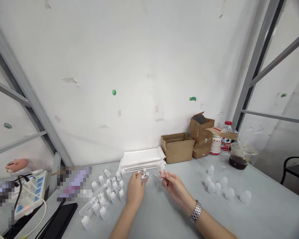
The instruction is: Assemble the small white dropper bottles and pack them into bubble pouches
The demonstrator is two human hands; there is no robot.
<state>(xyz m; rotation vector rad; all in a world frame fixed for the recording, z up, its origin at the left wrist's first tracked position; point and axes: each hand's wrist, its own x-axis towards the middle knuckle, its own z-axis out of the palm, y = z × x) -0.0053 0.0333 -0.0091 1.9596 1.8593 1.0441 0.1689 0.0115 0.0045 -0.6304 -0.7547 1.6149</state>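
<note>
Bare forearms (211, 225) stretch from the bottom edge over a gray tabletop (156, 219), the right wrist ringed by a silver link-band watch (196, 211). Between thumb and fingertips, the right hand (174, 187) pinches a small translucent bottle (162, 170) upright, in front of a stack of white mailers (142, 157). The left hand's (136, 189) fingers are bent down at a small pile of white caps (145, 172); I cannot tell whether they grip any. Just left of it stands a crowd of translucent squeeze bottles (113, 197) with tethered white caps. Well to the right are 7 small translucent bottles (229, 194), near a clear lidded bowl (239, 159) with dark contents.
</note>
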